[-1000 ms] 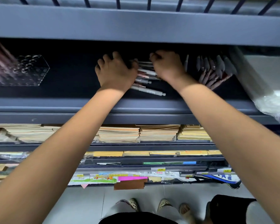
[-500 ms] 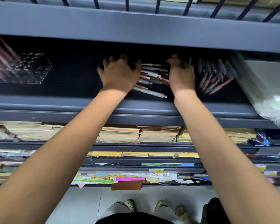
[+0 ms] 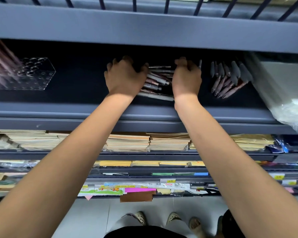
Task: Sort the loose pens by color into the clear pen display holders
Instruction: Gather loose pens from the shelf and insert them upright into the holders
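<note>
A pile of loose pens point(image 3: 157, 81), silver and brownish-red, lies on the dark shelf between my hands. My left hand point(image 3: 126, 78) is curled over the pile's left ends, fingers closed around them. My right hand point(image 3: 187, 78) is closed at the pile's right side, and a thin grey pen point(image 3: 200, 63) sticks up past its fingers. A clear pen display holder point(image 3: 34, 73) with round holes stands at the far left of the same shelf; blurred reddish pens point(image 3: 0, 66) fill its left part. A separate bunch of dark-capped pens point(image 3: 229, 79) lies to the right of my right hand.
The shelf above point(image 3: 144, 30) overhangs low over both hands. A plastic-wrapped pack point(image 3: 282, 93) fills the shelf's right end. The shelf's front lip point(image 3: 76, 112) runs under my forearms. Lower shelves hold stacks of envelopes point(image 3: 127, 141) and paper. Feet in sandals show on the floor.
My right hand has slid to the right, off the top of the pile to its right side. My left hand has stayed on the pile's left ends.
</note>
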### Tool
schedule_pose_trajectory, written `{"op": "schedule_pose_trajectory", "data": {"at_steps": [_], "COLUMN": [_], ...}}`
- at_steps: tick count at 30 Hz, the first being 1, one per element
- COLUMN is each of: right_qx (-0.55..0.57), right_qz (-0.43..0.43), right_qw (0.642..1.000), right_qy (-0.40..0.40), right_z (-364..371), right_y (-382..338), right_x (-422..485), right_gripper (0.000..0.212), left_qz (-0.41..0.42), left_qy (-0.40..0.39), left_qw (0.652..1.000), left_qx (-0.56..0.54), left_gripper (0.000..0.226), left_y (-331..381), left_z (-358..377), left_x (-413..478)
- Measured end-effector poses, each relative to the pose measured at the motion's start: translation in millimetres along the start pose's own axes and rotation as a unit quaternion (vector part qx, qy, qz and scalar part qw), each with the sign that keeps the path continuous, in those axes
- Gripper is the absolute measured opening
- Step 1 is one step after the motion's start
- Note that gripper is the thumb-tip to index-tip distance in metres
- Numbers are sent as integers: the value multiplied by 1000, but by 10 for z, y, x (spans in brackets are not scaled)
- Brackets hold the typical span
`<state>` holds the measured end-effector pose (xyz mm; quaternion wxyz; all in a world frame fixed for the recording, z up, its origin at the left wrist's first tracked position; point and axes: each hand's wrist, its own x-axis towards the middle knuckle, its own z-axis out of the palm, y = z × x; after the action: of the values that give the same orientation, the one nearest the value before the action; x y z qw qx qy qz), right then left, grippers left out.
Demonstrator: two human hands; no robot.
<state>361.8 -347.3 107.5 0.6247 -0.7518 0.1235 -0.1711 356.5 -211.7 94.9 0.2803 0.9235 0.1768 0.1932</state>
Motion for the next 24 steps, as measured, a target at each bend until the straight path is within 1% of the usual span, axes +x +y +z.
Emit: {"op": "schedule_pose_trajectory", "data": {"at_steps": [3, 5, 7, 11, 14, 17, 19, 22, 24], "right_qx": [-17, -24, -21, -10, 16, 54, 74, 88, 77], "right_qz": [-29, -29, -22, -4, 13, 37, 54, 54, 40], "right_qw": [999, 999, 999, 1000, 1000, 998, 996, 995, 996], "right_qy": [-4, -9, -9, -4, 9, 21, 15, 5, 8], "right_z": [26, 53, 72, 73, 85, 93, 83, 3, -57], "right_y": [0, -13, -20, -31, -41, -30, -14, 33, 49], "right_x": [-4, -33, -42, -35, -31, -17, 13, 88, 184], "right_gripper": [30, 32, 32, 29, 28, 26, 26, 26, 27], "left_qz": [-56, -59, -52, -53, -53, -34, -18, -15, -27], "left_qy": [12, 2, 1, 1, 9, 16, 22, 35, 27], "left_qw": [997, 993, 990, 990, 991, 995, 998, 999, 999], "left_qx": [-43, -99, -131, -130, -124, -94, -60, -10, 16], "left_gripper": [54, 46, 37, 25, 22, 25, 30, 46, 57], "left_y": [-100, -101, -19, 96, 102, 145, 184, 192, 155], "left_z": [-79, -92, -81, -46, -54, -29, 9, 27, 35], "left_x": [73, 66, -15, -126, -138, -147, -134, -121, -102]}}
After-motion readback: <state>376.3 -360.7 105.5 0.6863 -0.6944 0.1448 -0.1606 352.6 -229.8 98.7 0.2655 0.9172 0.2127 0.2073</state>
